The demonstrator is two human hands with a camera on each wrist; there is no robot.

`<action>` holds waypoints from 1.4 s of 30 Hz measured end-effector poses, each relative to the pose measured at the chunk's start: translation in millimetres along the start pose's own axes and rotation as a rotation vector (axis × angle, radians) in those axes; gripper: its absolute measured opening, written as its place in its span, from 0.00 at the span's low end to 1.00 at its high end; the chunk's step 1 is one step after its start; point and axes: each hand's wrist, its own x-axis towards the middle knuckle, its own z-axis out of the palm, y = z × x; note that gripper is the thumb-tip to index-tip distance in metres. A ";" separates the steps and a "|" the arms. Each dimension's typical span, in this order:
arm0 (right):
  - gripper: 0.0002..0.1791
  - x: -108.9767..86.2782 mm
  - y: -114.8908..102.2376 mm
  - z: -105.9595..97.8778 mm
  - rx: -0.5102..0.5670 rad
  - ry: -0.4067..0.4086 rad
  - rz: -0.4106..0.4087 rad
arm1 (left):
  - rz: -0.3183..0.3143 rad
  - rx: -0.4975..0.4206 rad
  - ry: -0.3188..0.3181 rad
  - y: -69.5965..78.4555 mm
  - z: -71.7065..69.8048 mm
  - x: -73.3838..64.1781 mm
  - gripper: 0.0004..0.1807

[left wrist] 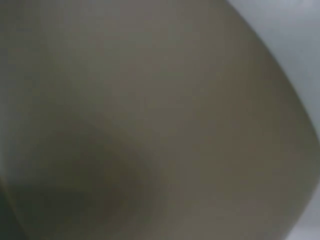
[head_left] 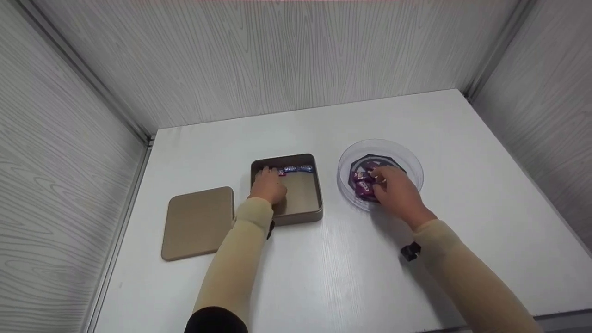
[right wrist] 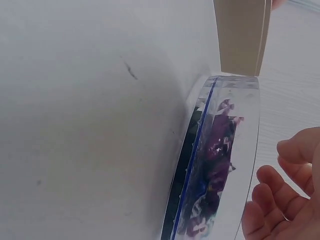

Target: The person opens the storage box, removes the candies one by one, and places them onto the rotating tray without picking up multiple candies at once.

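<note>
My left hand (head_left: 269,185) reaches into a square gold tin (head_left: 298,218); its fingertips are down by the far left corner, and what they touch is hidden. Beside them, a red wrapped candy (head_left: 281,173) and blue wrapped candies (head_left: 305,169) lie in a row along the tin's far wall. Over a clear round plastic container (head_left: 343,187) is my right hand (head_left: 395,189), fingers loosely bent and nothing visible between them. Purple wrapped candies (head_left: 364,188) lie inside that container, close to the thumb. The right wrist view shows the fingers (right wrist: 280,192) at the container's rim.
A flat gold lid (head_left: 199,224) lies on the white table (head_left: 323,277) to the left of the tin. Wood-grain panels (head_left: 286,55) stand behind the table and at both sides. Blurred beige fills most of the left wrist view.
</note>
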 end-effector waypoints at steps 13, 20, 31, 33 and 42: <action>0.15 -7.0 -3.4 -3.8 0.064 -0.029 0.009 | 0.037 0.145 0.115 7.3 7.7 -2.9 0.11; 0.14 -9.0 -5.4 -0.8 0.083 -0.017 -0.033 | 0.054 0.171 0.119 12.8 4.5 -10.0 0.13; 0.12 -12.0 -12.3 3.1 0.107 -0.028 -0.046 | 0.089 0.224 0.059 7.8 8.0 -15.8 0.13; 0.12 -13.2 -14.8 3.9 0.118 -0.032 -0.042 | 0.101 0.203 0.061 6.2 9.1 -16.7 0.11; 0.09 -18.3 -30.5 8.8 0.136 -0.039 -0.104 | 0.091 -0.016 0.077 7.5 1.3 -36.3 0.08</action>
